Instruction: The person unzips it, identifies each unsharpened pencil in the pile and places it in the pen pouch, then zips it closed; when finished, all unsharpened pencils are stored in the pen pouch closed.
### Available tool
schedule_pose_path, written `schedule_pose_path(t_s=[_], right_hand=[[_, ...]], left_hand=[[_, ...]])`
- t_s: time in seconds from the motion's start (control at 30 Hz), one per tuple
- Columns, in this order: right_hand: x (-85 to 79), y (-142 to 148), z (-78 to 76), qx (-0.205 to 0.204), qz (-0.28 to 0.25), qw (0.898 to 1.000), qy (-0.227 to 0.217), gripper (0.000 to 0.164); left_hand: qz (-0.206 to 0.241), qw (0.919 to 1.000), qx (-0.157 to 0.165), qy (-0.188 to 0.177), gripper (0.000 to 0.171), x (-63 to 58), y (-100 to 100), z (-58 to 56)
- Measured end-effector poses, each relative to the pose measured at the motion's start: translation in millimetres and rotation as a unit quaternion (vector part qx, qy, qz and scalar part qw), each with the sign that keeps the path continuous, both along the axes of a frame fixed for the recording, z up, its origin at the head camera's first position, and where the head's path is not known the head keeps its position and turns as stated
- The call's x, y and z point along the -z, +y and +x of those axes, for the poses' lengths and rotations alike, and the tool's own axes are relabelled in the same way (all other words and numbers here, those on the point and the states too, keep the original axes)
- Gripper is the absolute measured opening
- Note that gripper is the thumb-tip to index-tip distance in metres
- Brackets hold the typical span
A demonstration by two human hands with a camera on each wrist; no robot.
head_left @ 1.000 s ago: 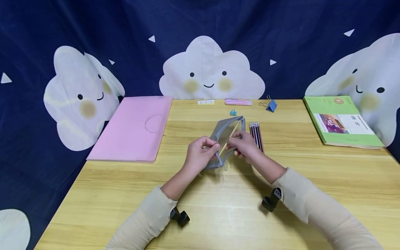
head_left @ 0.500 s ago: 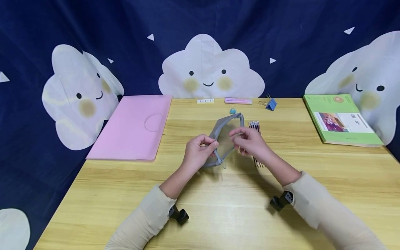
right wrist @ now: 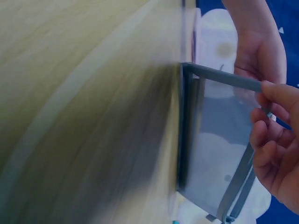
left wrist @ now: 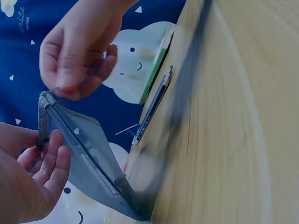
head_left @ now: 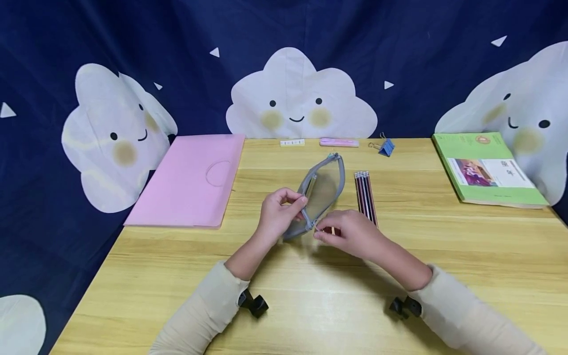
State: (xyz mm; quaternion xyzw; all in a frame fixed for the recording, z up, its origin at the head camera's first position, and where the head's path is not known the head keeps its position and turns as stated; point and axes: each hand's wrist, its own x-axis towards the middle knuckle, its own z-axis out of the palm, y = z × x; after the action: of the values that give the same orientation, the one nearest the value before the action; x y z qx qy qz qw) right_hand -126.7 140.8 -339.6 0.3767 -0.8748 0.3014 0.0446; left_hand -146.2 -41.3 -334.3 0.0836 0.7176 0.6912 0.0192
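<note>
A grey mesh zipper pouch [head_left: 326, 197] is held tilted above the middle of the table, its mouth spread apart. My left hand [head_left: 279, 212] pinches the left edge of that mouth. With thumb and fingers, my right hand [head_left: 350, 234] pinches the near corner at the zipper end; the zipper pull is mostly covered by the fingertips. Through the opening shows a slim gold-coloured stick [head_left: 311, 186], like a pen or pencil, leaning inside the pouch. Just right of the pouch lies a bundle of dark striped pencils [head_left: 366, 197], its lower end behind my right hand.
A pink folder [head_left: 182, 182] lies at left, a green book [head_left: 472, 148] at right. Along the back edge are a white-and-yellow small block [head_left: 292, 143], a slim pink case [head_left: 339, 142] and a blue binder clip [head_left: 387, 147]. A teal clip is mostly behind the pouch.
The right hand let go of the gold stick inside the pouch, drew back, then moved down to the near zipper corner and took hold there. The left hand kept its grip.
</note>
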Motion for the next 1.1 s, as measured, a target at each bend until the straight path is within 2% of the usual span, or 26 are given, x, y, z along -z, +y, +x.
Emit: schedule_pose_path(t_s=[0.13, 0.2, 0.33, 0.4, 0.43, 0.47, 0.5, 0.53, 0.6, 0.67, 0.73, 0.8, 0.87, 1.0, 1.1], right_hand=[[-6.0, 1, 0.6, 0.016, -0.072, 0.997, -0.007, 0.012], [-7.8, 2, 0.2, 0.026, -0.097, 0.995, -0.014, 0.013], [-7.2, 2, -0.5, 0.059, -0.134, 0.988, -0.045, 0.014], [-6.0, 1, -0.9, 0.07, -0.157, 0.983, -0.06, 0.012], [-5.4, 1, -1.1, 0.073, -0.17, 0.981, -0.065, 0.01], [-5.2, 1, -1.4, 0.073, -0.182, 0.978, -0.068, 0.009], [-4.8, 0, -1.8, 0.07, -0.193, 0.976, -0.07, 0.008], [-4.8, -2, -1.9, 0.067, -0.2, 0.975, -0.072, 0.007], [-4.9, -5, -2.7, 0.061, -0.199, 0.976, -0.066, 0.008], [-4.6, -9, -3.8, 0.063, -0.192, 0.978, -0.055, 0.01], [-3.1, -12, -5.5, 0.076, -0.177, 0.981, -0.035, 0.011], [-1.0, -14, -7.2, 0.094, -0.162, 0.982, -0.011, 0.012], [1.1, -15, -8.7, 0.105, -0.148, 0.983, 0.007, 0.012], [1.2, -10, -13.4, 0.133, -0.133, 0.981, 0.039, 0.015], [-0.7, 2, -21.8, 0.174, -0.142, 0.972, 0.062, 0.017]], left_hand=[[0.007, 0.9999, 0.006, -0.004, 0.017, 10.9, -2, -5.1], [-0.005, 0.9999, 0.015, 0.002, 0.019, 15.5, -2, -4.7], [-0.077, 0.9959, 0.036, 0.029, 0.022, 18.2, -1, 5.4], [-0.146, 0.9862, 0.047, 0.062, 0.026, 17.7, 0, 13.1], [-0.188, 0.9776, 0.049, 0.081, 0.029, 16.7, 0, 17.5], [-0.233, 0.9649, 0.049, 0.11, 0.033, 15.6, 1, 21.6], [-0.279, 0.9487, 0.046, 0.141, 0.035, 14.5, 2, 25.2], [-0.319, 0.9307, 0.043, 0.174, 0.035, 13.3, 4, 28.5], [-0.391, 0.8875, 0.018, 0.243, 0.03, 10.3, 5, 33.4], [-0.43, 0.8535, -0.007, 0.295, 0.022, 8.4, 7, 35.6], [-0.447, 0.8337, -0.023, 0.323, 0.02, 7.0, 7, 36.4], [-0.455, 0.8265, -0.026, 0.331, 0.024, 6.3, 6, 37.1], [-0.457, 0.8254, -0.021, 0.331, 0.026, 5.3, 4, 38.3], [-0.448, 0.8335, 0.004, 0.323, 0.023, 0.2, -5, 45.5], [-0.446, 0.8406, 0.028, 0.306, 0.018, -6.8, -15, 53.2]])
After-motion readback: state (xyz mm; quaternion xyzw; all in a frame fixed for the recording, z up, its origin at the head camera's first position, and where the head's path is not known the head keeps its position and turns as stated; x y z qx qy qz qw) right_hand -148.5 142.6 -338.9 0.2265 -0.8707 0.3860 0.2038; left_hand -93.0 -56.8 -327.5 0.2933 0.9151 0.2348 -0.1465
